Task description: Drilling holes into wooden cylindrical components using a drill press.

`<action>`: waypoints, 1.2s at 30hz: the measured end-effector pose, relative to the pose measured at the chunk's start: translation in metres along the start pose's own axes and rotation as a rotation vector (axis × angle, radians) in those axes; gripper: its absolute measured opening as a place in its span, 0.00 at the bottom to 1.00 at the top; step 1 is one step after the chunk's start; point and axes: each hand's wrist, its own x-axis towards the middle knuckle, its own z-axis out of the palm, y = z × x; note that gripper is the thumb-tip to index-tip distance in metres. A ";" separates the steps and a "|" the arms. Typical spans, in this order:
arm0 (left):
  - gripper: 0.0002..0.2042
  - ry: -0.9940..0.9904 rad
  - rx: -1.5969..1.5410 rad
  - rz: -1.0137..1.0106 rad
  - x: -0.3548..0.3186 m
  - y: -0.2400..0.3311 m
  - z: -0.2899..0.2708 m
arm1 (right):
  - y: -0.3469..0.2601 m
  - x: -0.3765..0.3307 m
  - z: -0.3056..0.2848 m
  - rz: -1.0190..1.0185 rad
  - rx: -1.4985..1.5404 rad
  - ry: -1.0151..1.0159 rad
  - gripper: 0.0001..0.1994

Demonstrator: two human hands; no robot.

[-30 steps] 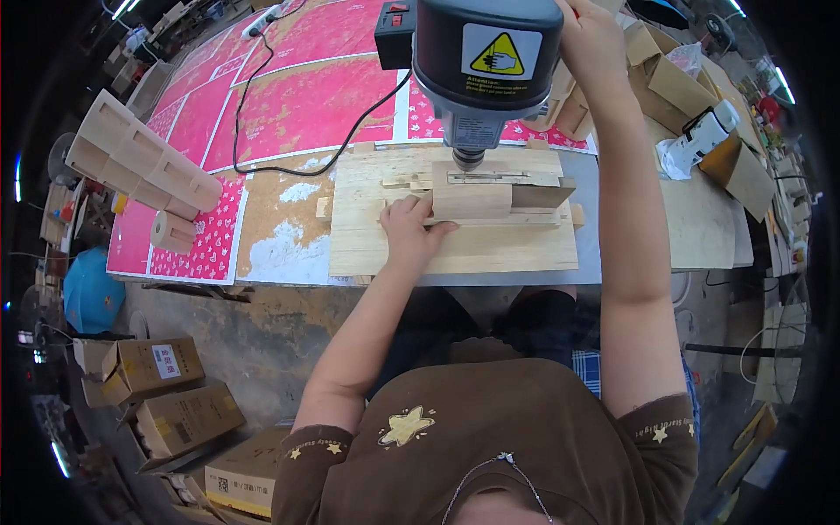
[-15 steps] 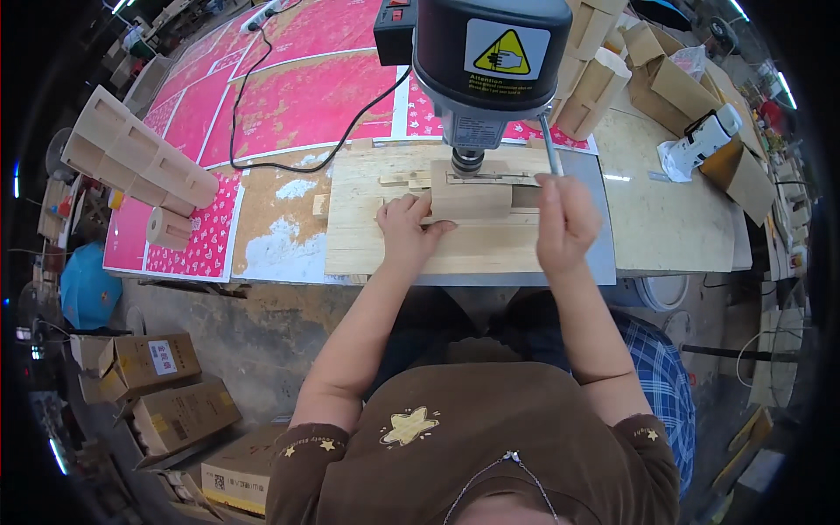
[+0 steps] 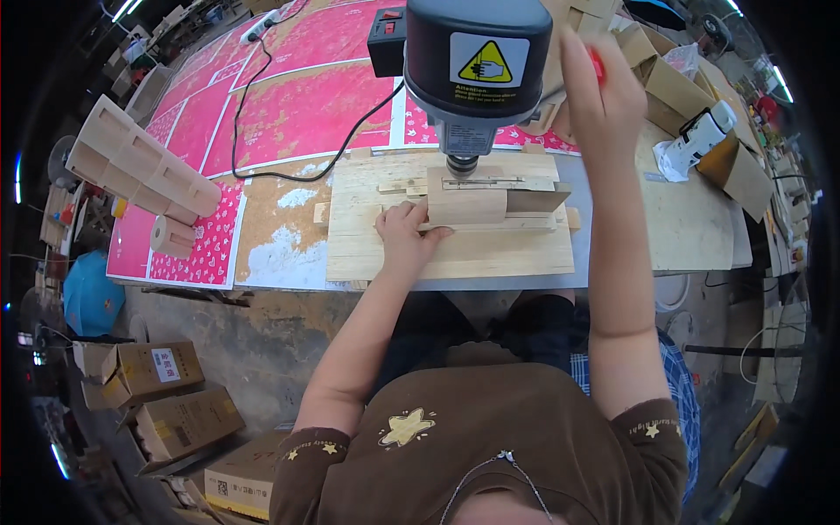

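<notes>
A drill press point(image 3: 479, 52) with a dark motor housing stands over a wooden base board point(image 3: 455, 261). Under its chuck point(image 3: 461, 164) lies a pale wooden block point(image 3: 466, 197), set among thin wooden strips. My left hand point(image 3: 409, 229) is closed at the block's left end, thumb along its near side. Raised at the right of the machine, my right hand point(image 3: 608, 96) is closed round the drill press lever point(image 3: 553, 93), with a bit of red knob showing by the fingers. It is slightly blurred. A metal plate point(image 3: 535, 203) sits at the block's right end.
Hollowed wooden pieces point(image 3: 140, 162) are stacked at the left on a pink-covered table point(image 3: 306, 96). A black cable point(image 3: 238, 131) curves across it. Open cardboard boxes point(image 3: 665, 87) and a white bottle-like container point(image 3: 700, 131) stand at the right. More cartons point(image 3: 188, 420) lie on the floor.
My right hand has swung up and away from beside the block, and the lever has risen with it. My left hand stays at the block.
</notes>
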 end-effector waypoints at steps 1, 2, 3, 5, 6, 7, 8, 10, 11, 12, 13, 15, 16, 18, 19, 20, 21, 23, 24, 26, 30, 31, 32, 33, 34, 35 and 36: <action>0.24 -0.004 -0.004 0.004 0.002 0.001 0.002 | 0.007 0.018 0.008 0.106 -0.108 -0.047 0.13; 0.24 -0.007 -0.009 0.009 0.004 0.003 0.004 | 0.014 0.030 0.012 0.212 -0.217 -0.093 0.18; 0.24 -0.006 -0.008 0.007 0.005 0.004 0.003 | 0.023 0.033 0.014 0.211 -0.215 -0.095 0.18; 0.24 -0.065 -0.050 -0.035 0.009 0.011 -0.001 | 0.045 0.026 0.012 0.216 -0.015 -0.147 0.11; 0.24 -0.063 -0.045 -0.047 0.008 0.010 -0.004 | 0.047 0.012 0.014 0.217 -0.006 -0.158 0.11; 0.24 -0.074 -0.090 -0.087 0.009 0.012 -0.007 | 0.044 -0.006 0.010 0.248 0.025 -0.210 0.12; 0.23 -0.085 -0.135 -0.126 0.010 0.012 -0.009 | 0.045 -0.027 0.007 0.280 0.055 -0.263 0.13; 0.23 -0.070 -0.209 -0.125 0.013 0.008 -0.004 | 0.082 -0.083 -0.002 0.038 -0.119 -0.428 0.14; 0.22 -0.055 -0.277 -0.130 0.014 0.006 -0.003 | 0.095 -0.114 -0.008 0.015 -0.215 -0.588 0.12; 0.22 -0.057 -0.275 -0.134 0.014 0.003 -0.006 | 0.099 -0.135 -0.012 -0.011 -0.303 -0.751 0.10; 0.21 -0.032 -0.191 -0.032 0.015 0.001 -0.013 | 0.090 -0.142 -0.017 -0.007 -0.302 -0.756 0.10; 0.20 -0.014 -0.103 0.065 0.012 -0.004 -0.029 | 0.073 -0.149 -0.025 0.004 -0.371 -0.641 0.09; 0.18 -0.069 -0.173 0.040 0.008 -0.013 -0.044 | 0.072 -0.151 -0.026 0.014 -0.361 -0.645 0.09; 0.16 -0.073 -0.241 0.011 -0.004 -0.024 -0.075 | 0.072 -0.155 -0.031 -0.017 -0.331 -0.628 0.11; 0.14 -0.016 -0.237 0.007 -0.011 -0.025 -0.092 | 0.070 -0.156 -0.033 -0.009 -0.319 -0.631 0.11; 0.14 -0.022 -0.225 -0.001 -0.017 -0.028 -0.109 | 0.066 -0.157 -0.035 -0.033 -0.348 -0.623 0.12; 0.13 -0.013 -0.473 -0.270 -0.022 -0.029 -0.126 | 0.061 -0.157 -0.037 -0.062 -0.376 -0.615 0.13; 0.12 0.008 -0.709 -0.554 -0.026 -0.023 -0.144 | 0.054 -0.159 -0.039 -0.031 -0.389 -0.616 0.14; 0.13 0.002 -0.723 -0.631 -0.024 -0.020 -0.150 | 0.051 -0.161 -0.038 -0.001 -0.420 -0.609 0.15; 0.16 -0.035 -0.724 -0.783 -0.022 -0.006 -0.156 | 0.048 -0.164 -0.035 -0.018 -0.387 -0.606 0.15; 0.16 -0.053 -0.616 -0.904 -0.028 0.009 -0.145 | 0.045 -0.162 -0.039 0.056 -0.233 -0.666 0.15; 0.16 -0.057 -0.620 -0.902 -0.027 0.011 -0.142 | 0.044 -0.163 -0.041 0.057 -0.238 -0.666 0.15; 0.16 0.001 -0.661 -0.911 -0.026 0.012 -0.139 | 0.043 -0.163 -0.042 0.039 -0.229 -0.655 0.15; 0.17 0.062 -0.701 -0.920 -0.026 0.012 -0.137 | 0.043 -0.163 -0.043 0.019 -0.218 -0.644 0.15; 0.17 0.060 -0.704 -0.919 -0.025 0.014 -0.137 | 0.042 -0.165 -0.045 0.018 -0.221 -0.644 0.15; 0.17 0.038 -0.712 -0.921 -0.025 0.016 -0.139 | 0.041 -0.168 -0.047 0.027 -0.197 -0.654 0.15; 0.17 0.013 -0.719 -0.922 -0.024 0.017 -0.141 | 0.040 -0.169 -0.048 0.036 -0.174 -0.663 0.15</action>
